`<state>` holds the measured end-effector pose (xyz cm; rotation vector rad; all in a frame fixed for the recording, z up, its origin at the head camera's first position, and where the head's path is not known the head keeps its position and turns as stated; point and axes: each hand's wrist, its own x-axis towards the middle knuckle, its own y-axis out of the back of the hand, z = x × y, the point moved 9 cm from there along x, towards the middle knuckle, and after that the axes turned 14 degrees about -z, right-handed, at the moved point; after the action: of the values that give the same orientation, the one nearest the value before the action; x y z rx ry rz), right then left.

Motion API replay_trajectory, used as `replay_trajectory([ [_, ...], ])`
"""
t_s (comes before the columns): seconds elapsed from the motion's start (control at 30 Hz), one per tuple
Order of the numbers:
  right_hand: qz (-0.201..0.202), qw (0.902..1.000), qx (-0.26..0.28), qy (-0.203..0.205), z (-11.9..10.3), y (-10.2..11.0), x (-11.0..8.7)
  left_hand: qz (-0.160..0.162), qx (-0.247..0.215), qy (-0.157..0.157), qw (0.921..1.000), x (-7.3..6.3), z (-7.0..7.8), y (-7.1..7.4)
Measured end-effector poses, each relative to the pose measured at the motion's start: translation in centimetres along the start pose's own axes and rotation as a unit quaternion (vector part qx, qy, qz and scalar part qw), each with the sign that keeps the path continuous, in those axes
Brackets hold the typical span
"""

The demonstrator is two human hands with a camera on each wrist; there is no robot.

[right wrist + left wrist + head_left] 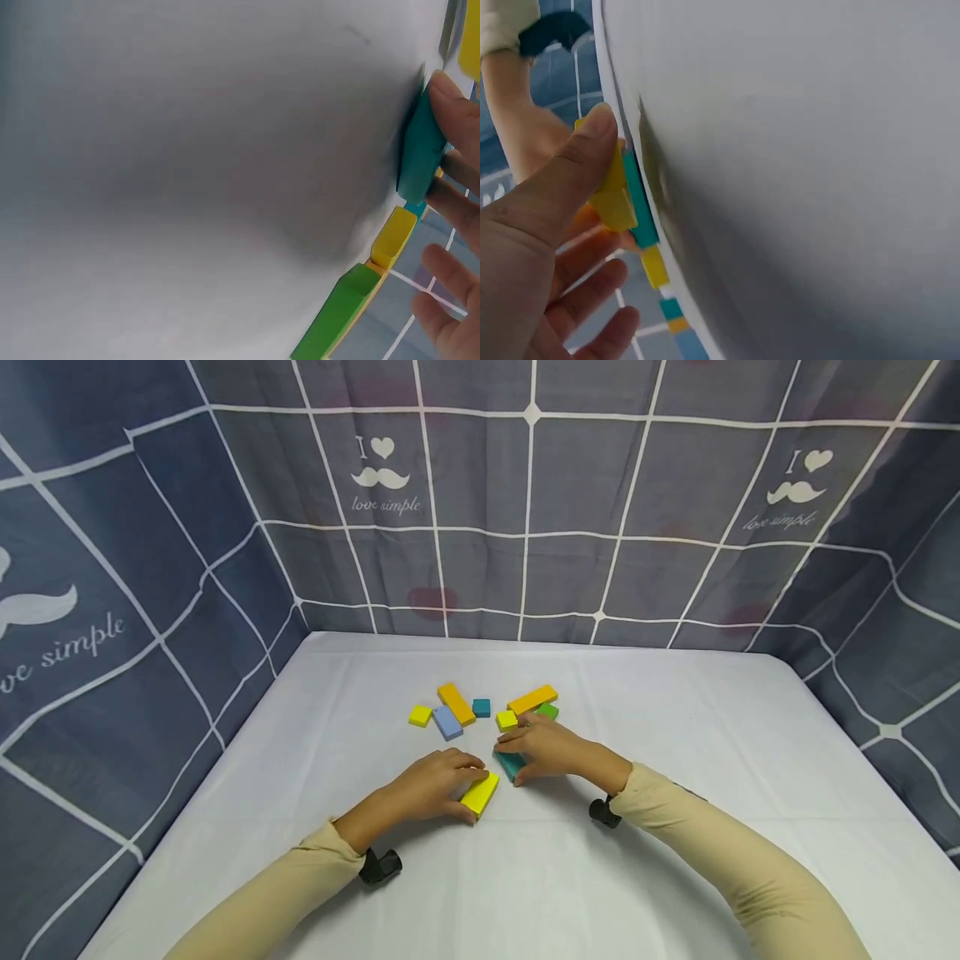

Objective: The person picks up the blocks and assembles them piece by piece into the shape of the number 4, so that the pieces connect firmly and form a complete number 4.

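My left hand [429, 783] pinches a yellow rectangular block [480, 794] between thumb and fingers, low over the white table. In the left wrist view the thumb lies across the yellow block [615, 199]. Just to the right, my right hand [551, 747] grips a teal block [510, 764] by its ends, partly covered by the fingers. The right wrist view shows thumb and fingertips on the teal block [422, 150], which sits right at the tabletop. A small yellow block [506, 720] and a green block [547, 710] lie just beyond the right hand.
Behind the hands on the white table [375, 681] lie an orange block [456, 703], a blue block [447, 723], a small yellow block [420, 716], a small teal block [482, 707] and another orange block [532, 698]. Grey checked curtains [480, 568] enclose the back and sides.
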<state>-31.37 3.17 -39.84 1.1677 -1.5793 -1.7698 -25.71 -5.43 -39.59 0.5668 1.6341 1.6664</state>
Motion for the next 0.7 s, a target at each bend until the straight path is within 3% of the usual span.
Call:
replay_trajectory([
  [0.4, 0.04, 0.996, 0.062, -0.05, 0.5, 0.0, -1.9, 0.009, -0.02, 0.027, 0.9994, -1.3, 3.5, -0.1],
  [0.7, 0.05, 0.9899, 0.114, -0.068, -0.2, -0.2, -3.0, 0.029, -0.015, 0.014, 0.9993, -2.1, 6.7, -0.3],
])
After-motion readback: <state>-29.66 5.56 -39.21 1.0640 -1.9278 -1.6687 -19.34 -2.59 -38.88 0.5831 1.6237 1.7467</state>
